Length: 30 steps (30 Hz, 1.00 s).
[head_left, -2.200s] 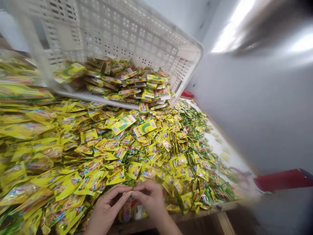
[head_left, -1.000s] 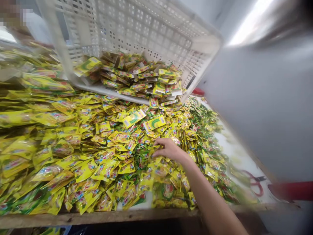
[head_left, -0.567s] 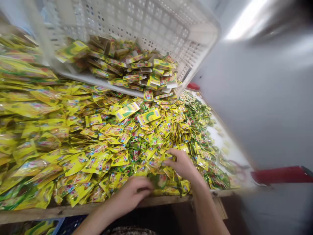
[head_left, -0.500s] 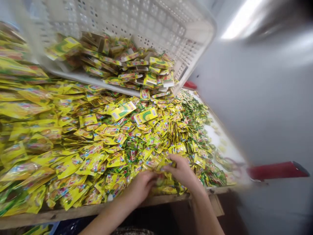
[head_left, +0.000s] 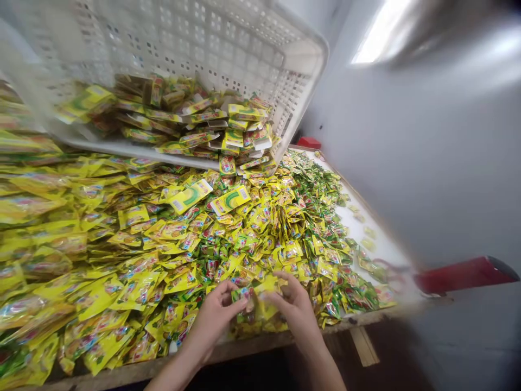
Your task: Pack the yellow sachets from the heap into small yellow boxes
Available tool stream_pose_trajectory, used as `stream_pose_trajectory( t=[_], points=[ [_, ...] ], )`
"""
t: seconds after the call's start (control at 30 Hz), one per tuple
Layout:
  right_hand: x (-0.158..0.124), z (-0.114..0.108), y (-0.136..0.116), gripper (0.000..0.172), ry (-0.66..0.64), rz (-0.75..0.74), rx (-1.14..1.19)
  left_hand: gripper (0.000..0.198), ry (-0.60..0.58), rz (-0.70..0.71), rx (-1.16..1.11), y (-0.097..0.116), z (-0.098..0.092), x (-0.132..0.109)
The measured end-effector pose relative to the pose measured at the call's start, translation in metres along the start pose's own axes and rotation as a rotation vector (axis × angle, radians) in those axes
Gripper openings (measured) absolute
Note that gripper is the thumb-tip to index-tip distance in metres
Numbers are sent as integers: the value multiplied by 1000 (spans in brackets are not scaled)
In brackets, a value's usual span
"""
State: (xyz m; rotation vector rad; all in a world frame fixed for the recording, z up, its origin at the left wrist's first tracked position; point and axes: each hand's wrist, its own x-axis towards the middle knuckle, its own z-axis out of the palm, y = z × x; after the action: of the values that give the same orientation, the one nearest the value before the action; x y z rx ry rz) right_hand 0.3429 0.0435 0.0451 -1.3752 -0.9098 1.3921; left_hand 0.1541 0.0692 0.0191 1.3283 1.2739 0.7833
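The fingers of the left hand [head_left: 214, 314] and right hand [head_left: 296, 305] are closed on a sachet bundle [head_left: 249, 296] above the counter's near edge [head_left: 252, 343]. Risk: the slick film may slip from the grip, and sachets would drop past the edge. The tilted crate [head_left: 301, 60] at the far side may spill more.

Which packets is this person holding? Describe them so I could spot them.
Find the tilted white crate, then drop down the yellow-green heap to the near wooden table edge. There the left hand and right hand meet, pinching a small bunch of sachets between them. Unlike the loose ones around, it is gripped from both sides.
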Motion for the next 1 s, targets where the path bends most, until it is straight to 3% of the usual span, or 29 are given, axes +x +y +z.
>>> stream_pose_trajectory(
  t=[0.1,0.2,0.33,0.43,0.57,0.67,0.73,0.83,0.93,1.0],
  points=[
    [0,10,-9,52,-34,-1,29,29,16,-125,-279,13,-17,-6],
    [4,17,-10,46,-155,-64,28,39,47,-235,-603,23,-30,-12],
    [12,27,-7,32,-298,-144,25,40,186,-230,-684,27,-40,-14],
    [15,36,-10,45,-384,-141,49,32,137,-186,-678,26,-47,-14],
    [20,45,-28,11,-285,-351,-310,30,166,-115,-443,16,-53,-10],
    [27,53,-38,10,-357,-502,-589,29,172,-30,-270,6,-53,-5],
    [33,58,-39,13,-431,-498,-686,32,136,-1,-229,1,-53,-2],
    [43,66,-35,21,-403,-402,-746,35,94,22,-197,2,-56,0],
    [53,70,-33,39,-341,-344,-696,29,115,3,-147,5,-62,-1],
    [59,71,-33,35,-367,-374,-604,31,117,8,-121,9,-64,-4]
  ],
)
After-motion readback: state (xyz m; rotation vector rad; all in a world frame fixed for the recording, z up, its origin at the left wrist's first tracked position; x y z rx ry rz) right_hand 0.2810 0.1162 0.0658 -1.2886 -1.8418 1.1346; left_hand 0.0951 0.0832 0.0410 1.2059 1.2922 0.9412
